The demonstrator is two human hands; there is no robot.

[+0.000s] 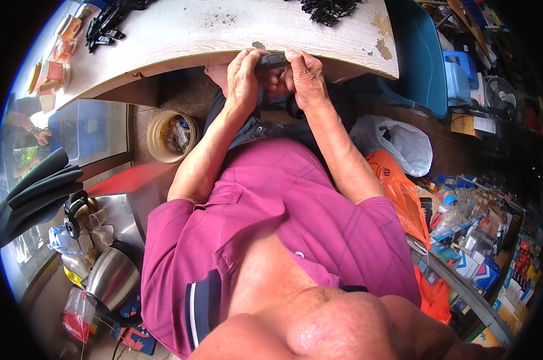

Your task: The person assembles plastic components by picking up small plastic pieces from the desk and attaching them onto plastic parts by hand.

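At the front edge of the white worktable (187,36), my two hands hold a small dark, block-like piece (274,60) between them. My left hand (242,81) is closed on its left end, and my right hand (307,81) grips the right end with thumb and fingers. The undersides of the fingers are partly hidden, and what kind of part it is cannot be made out. Beyond my hands, a pile of black pieces (329,9) lies at the table's far edge. Another heap of black parts (108,25) rests on the table to the left.
Rolls of tape (54,77) line the table's left end. Below stands a bucket (170,137) with scraps in it. A blue-green plastic chair (418,60) is at the right, near a white plastic bag (397,144) and an orange bag (400,192). A steel kettle (112,279) sits lower left.
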